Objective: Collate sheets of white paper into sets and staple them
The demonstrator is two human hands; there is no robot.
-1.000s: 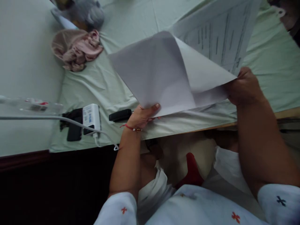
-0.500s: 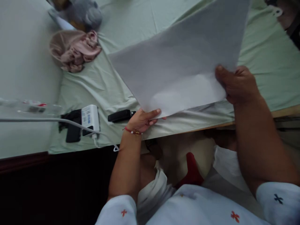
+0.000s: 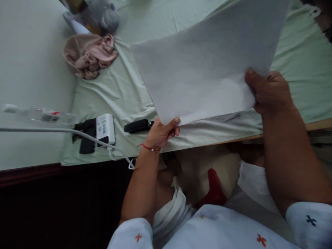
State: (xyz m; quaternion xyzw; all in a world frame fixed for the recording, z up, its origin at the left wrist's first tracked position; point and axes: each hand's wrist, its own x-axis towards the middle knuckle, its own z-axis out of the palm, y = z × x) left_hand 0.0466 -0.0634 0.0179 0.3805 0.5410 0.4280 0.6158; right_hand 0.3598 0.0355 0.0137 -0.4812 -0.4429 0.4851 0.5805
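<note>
A large white sheet of paper [image 3: 204,65] is held up over the green bedsheet, its surface slightly curved. My left hand [image 3: 162,133], with a red bracelet at the wrist, pinches its lower left corner between thumb and fingers. At the lower right edge my right hand [image 3: 271,90] grips the paper, thumb on top and the other fingers mostly behind it. Just left of my left hand lies a black object [image 3: 137,126] on the bedsheet.
The green bedsheet [image 3: 103,97] bears a crumpled pink cloth [image 3: 95,57], a grey plush-like item [image 3: 103,17], a white box-shaped device [image 3: 105,128] with a cable and a black phone-like item [image 3: 87,141]. A clear bottle [image 3: 44,114] is at the left.
The view has shifted slightly, so the bed items appear farther right. The paper's left side has tilted a little upward, and both hands keep hold of it.
</note>
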